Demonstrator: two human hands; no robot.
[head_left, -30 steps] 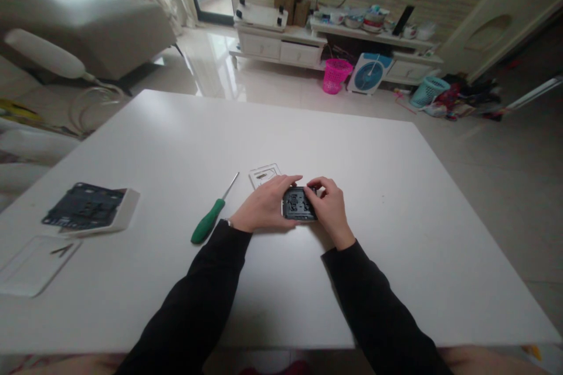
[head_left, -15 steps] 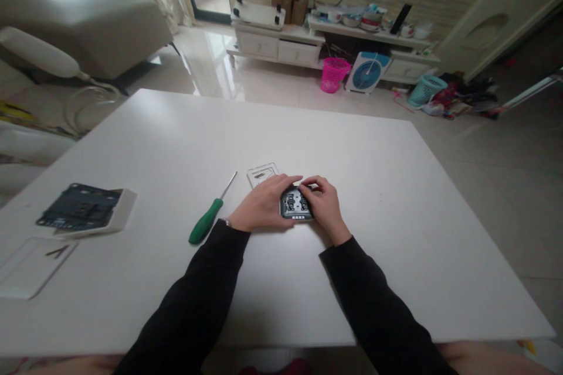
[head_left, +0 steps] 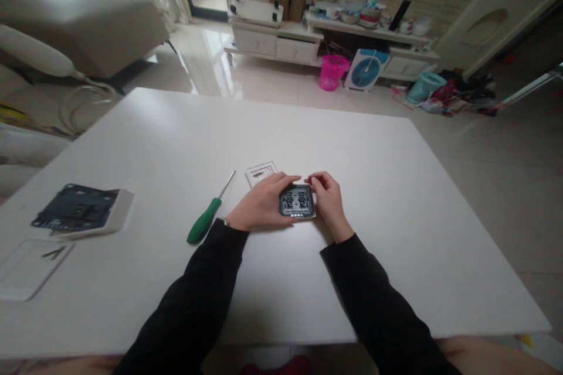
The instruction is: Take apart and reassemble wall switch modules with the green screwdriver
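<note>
My left hand (head_left: 263, 204) is closed around the left side of a small square panel (head_left: 297, 201), fingers along its far edge and thumb at the near edge. The panel looks like a wall switch or socket, with a dark inner face, two patterned mechanisms and a pale rim. Just off its right far corner, my right hand (head_left: 327, 196) is curled with thumb and forefinger pinched together. Whatever is in that pinch is too small to make out. Behind my left hand lies a clear cover frame (head_left: 260, 172) with small dark pieces on it, partly hidden by the fingers.
A green-handled screwdriver (head_left: 205, 221) lies left of my left hand. Farther left, a dark panel (head_left: 75, 208) rests on a white box (head_left: 121, 211). Nearer me is a white cover plate (head_left: 26, 275) with two screws (head_left: 53, 254). All are on the white table (head_left: 396, 234).
My right hand has drawn away from the panel's face to its right far corner, uncovering the right-hand mechanism. My left hand keeps its hold.
</note>
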